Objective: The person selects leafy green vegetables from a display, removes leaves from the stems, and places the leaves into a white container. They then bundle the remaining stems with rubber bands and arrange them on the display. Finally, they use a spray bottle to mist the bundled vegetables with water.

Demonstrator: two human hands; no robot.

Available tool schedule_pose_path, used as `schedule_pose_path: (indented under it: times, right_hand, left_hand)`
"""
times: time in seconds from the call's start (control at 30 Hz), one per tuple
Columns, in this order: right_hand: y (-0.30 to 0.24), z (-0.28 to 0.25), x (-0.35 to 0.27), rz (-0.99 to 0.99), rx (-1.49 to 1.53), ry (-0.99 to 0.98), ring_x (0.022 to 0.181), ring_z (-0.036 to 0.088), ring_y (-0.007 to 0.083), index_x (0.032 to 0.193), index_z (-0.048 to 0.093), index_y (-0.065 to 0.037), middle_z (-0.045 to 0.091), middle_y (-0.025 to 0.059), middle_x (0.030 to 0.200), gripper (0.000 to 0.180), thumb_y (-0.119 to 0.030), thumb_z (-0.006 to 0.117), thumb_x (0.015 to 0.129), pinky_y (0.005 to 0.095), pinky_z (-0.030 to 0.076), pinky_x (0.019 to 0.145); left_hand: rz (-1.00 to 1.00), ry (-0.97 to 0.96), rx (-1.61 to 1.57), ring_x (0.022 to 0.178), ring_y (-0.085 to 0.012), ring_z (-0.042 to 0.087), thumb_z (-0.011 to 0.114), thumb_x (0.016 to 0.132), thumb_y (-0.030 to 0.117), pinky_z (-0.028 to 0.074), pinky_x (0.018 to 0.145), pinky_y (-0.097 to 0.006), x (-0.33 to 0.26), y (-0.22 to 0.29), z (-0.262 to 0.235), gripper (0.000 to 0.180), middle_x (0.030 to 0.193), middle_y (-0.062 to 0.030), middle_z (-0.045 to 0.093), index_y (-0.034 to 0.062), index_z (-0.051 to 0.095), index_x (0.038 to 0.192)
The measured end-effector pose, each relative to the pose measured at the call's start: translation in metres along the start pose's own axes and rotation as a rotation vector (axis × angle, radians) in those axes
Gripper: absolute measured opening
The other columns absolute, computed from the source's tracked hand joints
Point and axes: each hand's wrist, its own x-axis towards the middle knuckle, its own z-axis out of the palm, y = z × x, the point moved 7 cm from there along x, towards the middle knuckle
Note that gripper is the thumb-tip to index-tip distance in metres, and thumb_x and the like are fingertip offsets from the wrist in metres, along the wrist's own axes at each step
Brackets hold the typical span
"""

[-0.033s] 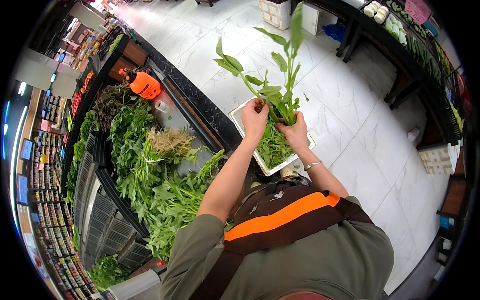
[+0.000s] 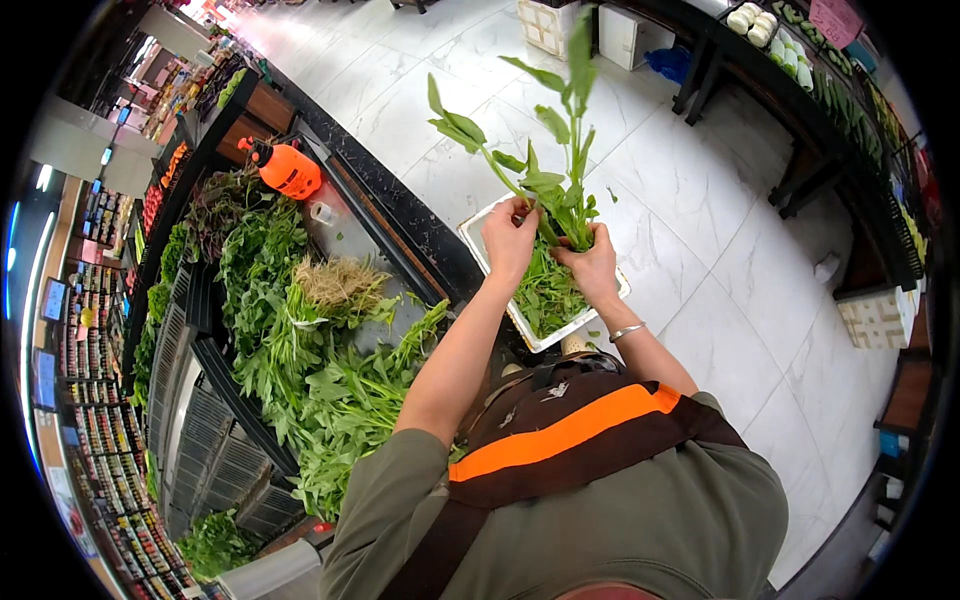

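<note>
Both hands are over a white foam box [image 2: 491,252] that holds loose green leaves [image 2: 546,302]. My right hand [image 2: 590,268] is closed around the lower part of several tall leafy green stalks [image 2: 572,150], whose tops point up and away from me. My left hand [image 2: 511,238], closed in a pinch, grips a stalk on the left side of that bunch. Its fingertips partly hide the stem. A silver bangle [image 2: 627,331] is on my right wrist.
To my left a metal counter [image 2: 350,235] bears heaped leafy greens [image 2: 345,400], a bundle with pale roots [image 2: 340,282] and an orange spray bottle [image 2: 290,172]. Vegetable shelves [image 2: 790,110] run along the right. White foam boxes [image 2: 548,27] stand on the tiled floor at the back.
The tops of the stalks have swayed slightly to the left. My hands keep nearly the same place and grip.
</note>
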Motion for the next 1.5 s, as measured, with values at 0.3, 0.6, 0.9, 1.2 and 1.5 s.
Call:
schedule_pose_path:
  times: [0.3,0.6,0.9,1.2,1.5]
  right_hand:
    - [0.006,0.002,0.01,0.04,0.105,-0.016,0.071,0.061,0.0159,0.098,0.05,0.0,0.063,0.0092,0.084,0.043,-0.005,0.079,0.067,0.0298,0.05,0.065]
    - [0.012,0.015,0.01,0.289,0.633,-0.1,0.076,0.061,0.0156,0.103,0.052,0.0,0.064,0.0092,0.091,0.04,0.003,0.076,0.071,0.0275,0.05,0.069]
    - [0.024,0.007,0.026,0.372,0.695,-0.18,0.079,0.062,0.0149,0.106,0.052,-0.001,0.064,0.0083,0.095,0.034,0.0,0.072,0.078,0.0273,0.052,0.068]
    - [0.031,0.013,0.024,0.394,0.732,-0.205,0.078,0.061,0.0145,0.106,0.053,-0.001,0.063,0.0065,0.094,0.03,-0.004,0.07,0.082,0.0269,0.051,0.067]
    - [0.04,0.024,0.025,0.411,0.836,-0.251,0.082,0.061,0.0169,0.109,0.057,0.0,0.065,0.0075,0.098,0.031,-0.002,0.07,0.081,0.0308,0.052,0.072]
  left_hand:
    - [0.222,0.047,0.276,0.071,-0.0295,0.061,0.067,0.072,0.008,0.048,0.062,-0.038,-0.008,0.02,0.003,0.014,0.077,-0.0152,0.061,-0.0026,0.066,0.081]
    - [-0.224,0.168,-0.352,0.072,-0.0149,0.056,0.068,0.081,0.008,0.046,0.059,-0.029,-0.034,-0.014,0.011,0.01,0.079,-0.0057,0.056,-0.001,0.066,0.077]
    - [-0.876,-0.263,-0.718,0.087,-0.0171,0.054,0.057,0.092,0.042,0.049,0.074,-0.034,-0.036,-0.088,0.045,0.044,0.103,-0.0035,0.056,0.0075,0.054,0.119]
    - [-0.825,-0.472,-0.77,0.088,-0.0172,0.054,0.066,0.086,0.041,0.043,0.078,-0.034,-0.016,-0.07,0.056,0.039,0.097,-0.0016,0.059,0.0125,0.058,0.11]
    - [-1.241,-0.335,-1.148,0.067,-0.013,0.05,0.065,0.089,0.024,0.044,0.064,-0.027,-0.049,-0.077,0.071,0.012,0.07,0.0027,0.051,0.0134,0.062,0.086]
